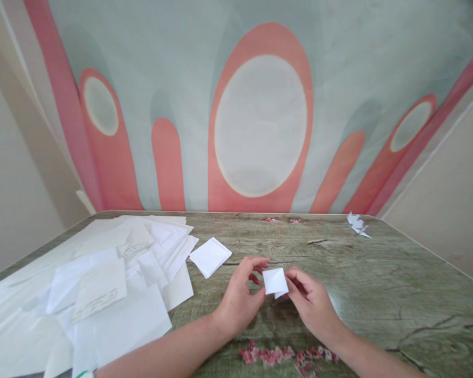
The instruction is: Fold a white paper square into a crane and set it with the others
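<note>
A small folded white paper square (275, 281) is held up over the table between my two hands, with a loose flap showing beneath its lower edge. My right hand (311, 302) pinches it at the right side, thumb in front and fingers partly behind. On the left, my left hand (242, 294) has its thumb at the paper's left edge, and its fingers curve above, apart from the thumb. Whether that thumb grips the paper or only touches it, I cannot tell. Just beyond my left hand lies a stack of folded white squares (211, 257).
A spread pile of white paper sheets (122, 325) covers the left side of the wood-grain table (398, 294). Folded white paper pieces (357, 224) sit at the far right corner. A coral and grey patterned backdrop (197, 105) stands behind the table's back edge.
</note>
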Motion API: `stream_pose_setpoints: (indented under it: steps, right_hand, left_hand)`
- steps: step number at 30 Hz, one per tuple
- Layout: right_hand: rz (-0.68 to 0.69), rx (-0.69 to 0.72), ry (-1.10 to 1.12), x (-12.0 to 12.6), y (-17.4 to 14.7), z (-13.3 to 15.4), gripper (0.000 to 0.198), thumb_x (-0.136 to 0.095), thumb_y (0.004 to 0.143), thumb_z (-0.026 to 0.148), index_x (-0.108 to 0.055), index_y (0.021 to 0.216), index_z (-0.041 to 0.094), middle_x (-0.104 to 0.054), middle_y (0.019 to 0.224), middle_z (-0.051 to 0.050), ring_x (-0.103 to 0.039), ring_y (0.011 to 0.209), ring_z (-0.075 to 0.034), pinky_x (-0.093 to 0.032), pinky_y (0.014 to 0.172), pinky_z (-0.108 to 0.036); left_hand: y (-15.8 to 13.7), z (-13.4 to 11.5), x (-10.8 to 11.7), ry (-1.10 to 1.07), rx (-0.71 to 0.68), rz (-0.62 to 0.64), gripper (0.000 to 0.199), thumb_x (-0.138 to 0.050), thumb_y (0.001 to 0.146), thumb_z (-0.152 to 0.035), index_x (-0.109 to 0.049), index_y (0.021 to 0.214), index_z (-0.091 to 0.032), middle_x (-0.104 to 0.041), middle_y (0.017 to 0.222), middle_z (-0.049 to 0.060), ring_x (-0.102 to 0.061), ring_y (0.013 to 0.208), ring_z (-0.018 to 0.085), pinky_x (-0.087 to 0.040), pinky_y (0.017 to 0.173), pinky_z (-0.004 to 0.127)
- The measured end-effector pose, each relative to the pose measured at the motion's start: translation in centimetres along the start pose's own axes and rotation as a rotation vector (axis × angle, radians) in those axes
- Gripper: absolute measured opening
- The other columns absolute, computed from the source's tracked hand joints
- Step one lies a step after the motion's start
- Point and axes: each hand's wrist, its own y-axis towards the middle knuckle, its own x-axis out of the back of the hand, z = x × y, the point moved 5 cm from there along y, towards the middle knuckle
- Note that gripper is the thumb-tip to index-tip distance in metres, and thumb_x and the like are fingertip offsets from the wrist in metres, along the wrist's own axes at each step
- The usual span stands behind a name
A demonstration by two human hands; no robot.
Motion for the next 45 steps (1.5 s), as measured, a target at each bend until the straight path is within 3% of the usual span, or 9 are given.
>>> stream_pose_setpoints:
  steps: [5, 11, 23, 33, 40, 45]
  right_hand:
    - [-0.004, -0.010, -0.015, 0.0, -0.1, -0.1, 0.023, -0.046, 0.087, 0.036, -0.058, 0.082, 0.018, -0.055, 0.071, -0.001, -0.052, 0.066, -0.015, -0.041, 0.060, -0.023]
    - [-0.060, 0.035, -0.046, 0.4, 0.0, 0.4, 0.022, -0.046, 0.088, 0.033, -0.052, 0.073, 0.019, -0.051, 0.072, -0.001, -0.050, 0.066, -0.014, -0.040, 0.060, -0.023]
    - [-0.178, 0.201, -0.123, 1.4, -0.3, 0.6, 0.009, -0.046, 0.087, 0.020, -0.054, 0.081, 0.019, -0.052, 0.079, -0.002, -0.052, 0.071, -0.014, -0.042, 0.063, -0.024]
    - [-0.213, 0.281, -0.174, 1.6, -0.5, 0.9, 0.007, -0.050, 0.085, 0.016, -0.056, 0.085, 0.020, -0.055, 0.085, -0.004, -0.054, 0.077, -0.016, -0.042, 0.066, -0.026]
    - [-0.220, 0.328, -0.215, 1.5, -0.8, 1.2, 0.008, -0.051, 0.083, 0.014, -0.056, 0.083, 0.020, -0.055, 0.086, -0.004, -0.054, 0.078, -0.016, -0.042, 0.068, -0.026]
    - [-0.223, 0.318, -0.216, 1.5, -0.7, 1.0, 0.009, -0.051, 0.083, 0.013, -0.056, 0.084, 0.020, -0.055, 0.087, -0.004, -0.054, 0.079, -0.016, -0.043, 0.069, -0.027]
  left_hand:
    - [0.1, -1.2, 0.1, 0.027, -0.102, 0.023, 0.037, -0.060, 0.072, -0.004, -0.058, 0.104, -0.022, -0.055, 0.097, 0.004, -0.052, 0.092, 0.016, -0.044, 0.073, 0.024]
    - [-0.1, -1.7, 0.6, 0.084, -0.138, -0.027, 0.022, -0.060, 0.074, -0.006, -0.067, 0.087, -0.023, -0.053, 0.098, 0.004, -0.052, 0.094, 0.017, -0.043, 0.083, 0.030]
    - [-0.6, -2.6, 1.0, 0.232, -0.263, -0.157, 0.024, -0.064, 0.071, -0.007, -0.067, 0.087, -0.025, -0.052, 0.101, 0.004, -0.048, 0.096, 0.020, -0.040, 0.082, 0.035]
    - [-0.7, -2.5, 1.0, 0.247, -0.237, -0.167, 0.026, -0.061, 0.075, -0.008, -0.068, 0.091, -0.028, -0.045, 0.076, 0.001, -0.046, 0.077, 0.015, -0.038, 0.069, 0.028]
    - [-0.6, -2.3, 0.9, 0.234, -0.224, -0.156, 0.030, -0.058, 0.076, -0.005, -0.069, 0.091, -0.028, -0.045, 0.076, 0.001, -0.046, 0.077, 0.015, -0.038, 0.069, 0.027]
    - [-0.4, -2.1, 0.4, 0.138, -0.126, -0.065, 0.032, -0.064, 0.071, -0.007, -0.066, 0.097, -0.025, -0.048, 0.087, 0.003, -0.048, 0.088, 0.017, -0.039, 0.078, 0.030]
